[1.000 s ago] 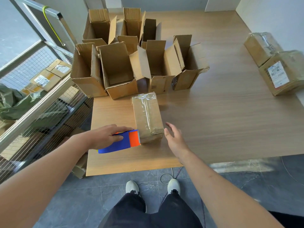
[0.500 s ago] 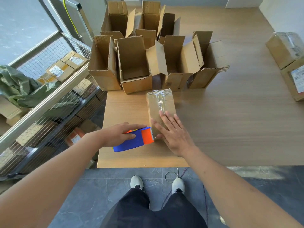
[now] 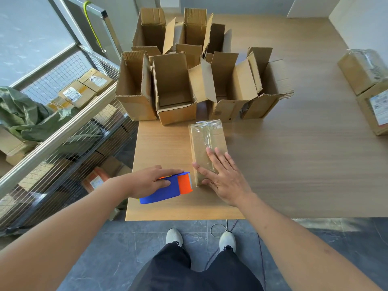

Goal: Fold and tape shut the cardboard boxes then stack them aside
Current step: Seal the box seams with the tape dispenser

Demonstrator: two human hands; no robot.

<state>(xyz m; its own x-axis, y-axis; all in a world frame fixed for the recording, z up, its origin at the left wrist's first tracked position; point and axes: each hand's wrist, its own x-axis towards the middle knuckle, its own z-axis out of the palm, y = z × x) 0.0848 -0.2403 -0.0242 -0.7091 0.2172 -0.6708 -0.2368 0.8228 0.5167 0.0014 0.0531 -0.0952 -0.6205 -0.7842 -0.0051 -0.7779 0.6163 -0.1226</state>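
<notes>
The wooden table (image 3: pixel 294 164) fills most of the view, its near edge running above a grey tiled floor (image 3: pixel 105 259) where the person's two pale shoes show. To the left of the table stands a metal rack (image 3: pixel 63 131) with wire mesh, holding labelled parcels and a green sack.

Toward the far left corner of the table a cluster of open boxes (image 3: pixel 174 89) stands upright with flaps raised, packed side by side in two rows. At the right edge sit two taped boxes (image 3: pixel 365 70), one nearer than the other, the nearer one bearing a white label and cut off by the frame.

Just in front of the open cluster, near the table's left end, lies the sealed box (image 3: pixel 206 143) on its long side, clear tape glinting along its top and far end.

The right hand (image 3: pixel 224 177) lies flat on the near end of this box, fingers spread and straight, the thumb against the box's left side.

The left hand (image 3: pixel 149 181) grips a blue and orange tape dispenser (image 3: pixel 168 189), fingers curled over its top; the dispenser's orange end is just beside the near left corner of the sealed box, close to the table's near edge.
</notes>
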